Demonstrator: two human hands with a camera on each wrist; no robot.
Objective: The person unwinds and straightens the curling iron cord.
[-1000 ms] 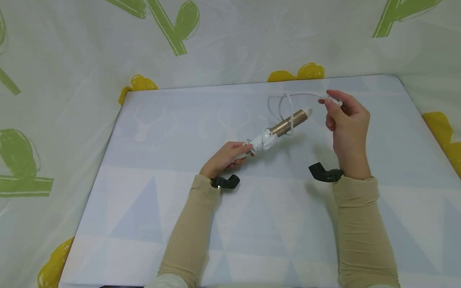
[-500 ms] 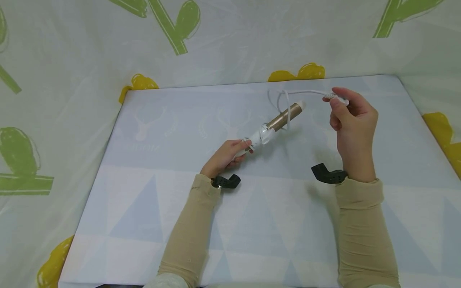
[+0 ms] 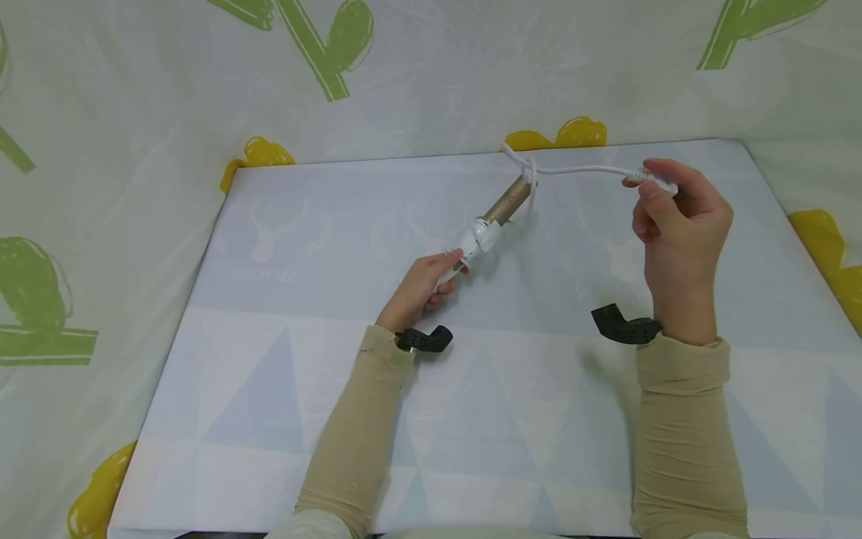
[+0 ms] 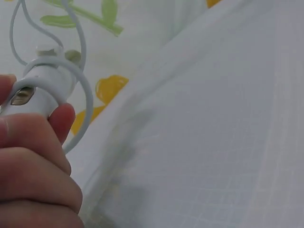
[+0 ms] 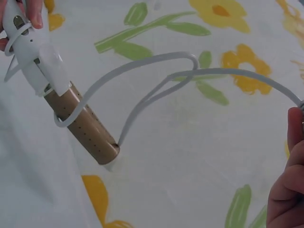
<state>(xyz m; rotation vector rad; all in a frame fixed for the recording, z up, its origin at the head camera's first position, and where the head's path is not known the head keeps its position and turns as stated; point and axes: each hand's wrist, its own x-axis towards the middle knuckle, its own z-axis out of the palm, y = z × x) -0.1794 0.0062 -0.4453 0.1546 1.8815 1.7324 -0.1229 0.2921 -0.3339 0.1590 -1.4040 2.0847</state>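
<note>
A curling iron (image 3: 509, 201) with a white handle and a gold-brown barrel slants up and to the right above the table. My left hand (image 3: 426, 284) grips its handle, fingers curled around it. A white cord (image 3: 586, 170) is looped around the iron; in the left wrist view, cord loops (image 4: 89, 99) circle the handle. In the right wrist view another loop crosses the perforated barrel (image 5: 90, 130). Farther right, my right hand (image 3: 687, 236) pinches the ribbed white end of the cord (image 3: 663, 183) between thumb and fingers, which partly hide it.
Both hands are above a table (image 3: 256, 419) covered with a pale blue and white triangle-patterned cloth. Behind it hangs a light curtain (image 3: 444, 75) printed with green leaves and yellow flowers. Black wrist cameras (image 3: 626, 327) sit on both wrists.
My right hand has moved right and slightly away with the cord end, drawing the cord straighter. The iron has tilted more upright and shifted left, and the cord loop has slid toward the barrel's tip.
</note>
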